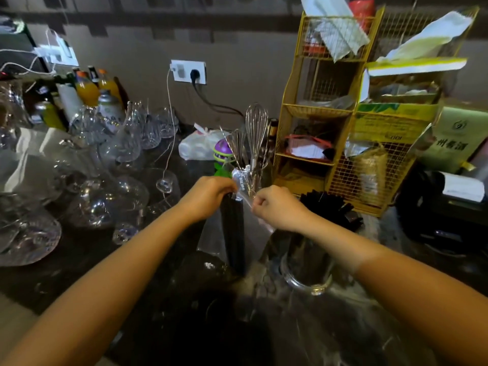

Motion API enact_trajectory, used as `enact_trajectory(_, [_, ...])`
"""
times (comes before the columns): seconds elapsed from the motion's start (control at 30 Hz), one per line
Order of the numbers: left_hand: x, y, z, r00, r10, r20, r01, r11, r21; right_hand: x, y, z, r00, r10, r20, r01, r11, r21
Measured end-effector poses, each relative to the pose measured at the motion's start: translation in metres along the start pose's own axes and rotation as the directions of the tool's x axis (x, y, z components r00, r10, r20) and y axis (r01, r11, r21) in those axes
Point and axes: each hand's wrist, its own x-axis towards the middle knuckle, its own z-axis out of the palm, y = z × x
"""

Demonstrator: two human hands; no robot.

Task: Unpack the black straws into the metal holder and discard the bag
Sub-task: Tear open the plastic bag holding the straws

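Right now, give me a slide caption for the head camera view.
Both hands tear open a clear bag of black straws beside the metal holder.

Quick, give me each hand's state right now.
Left hand: closed around the top of the bagged black straws.
Right hand: closed, pinching the clear plastic bag at its top.

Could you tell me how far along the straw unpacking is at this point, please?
Early stage. Some black straws already stand in the metal holder. In hand: the left hand grips a bundle of black straws upright inside the clear bag, while the right hand pinches the plastic at its top, apparently opening it. Left: getting this bundle out and into the holder, then discarding the bag.
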Motion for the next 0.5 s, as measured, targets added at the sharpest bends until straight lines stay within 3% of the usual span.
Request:
enact_trajectory(0.13, [-0.01,0.003,0.01,0.997,0.0,0.074,0.003,0.999,-0.049,-0.01,-0.003,0.013,0.984,0.051,0.173,-0.072,0.991,0.114])
enact_trajectory(0.23, [-0.014,0.007,0.013,0.997,0.033,0.064,-0.027,0.995,-0.092,-0.013,-0.007,0.02,0.976,0.055,0.212,-0.098,0.975,0.2])
enact_trajectory(0.3, [-0.015,0.007,0.015,1.0,0.0,0.027,0.002,0.997,-0.08,-0.013,-0.008,0.023,0.978,0.051,0.2,-0.105,0.957,0.27])
enact_trajectory(0.4, [-0.022,0.015,0.015,0.977,-0.168,-0.127,0.144,0.973,-0.182,-0.015,-0.006,0.023,0.986,0.063,0.157,-0.121,0.912,0.392])
enact_trajectory(0.43, [-0.023,0.018,0.015,0.966,-0.24,-0.091,0.209,0.941,-0.265,-0.015,-0.005,0.022,0.989,0.062,0.136,-0.114,0.901,0.419])
enact_trajectory(0.5, [-0.026,0.022,0.017,0.921,-0.352,0.166,0.388,0.794,-0.469,-0.016,-0.003,0.023,0.992,0.055,0.117,-0.103,0.881,0.462])
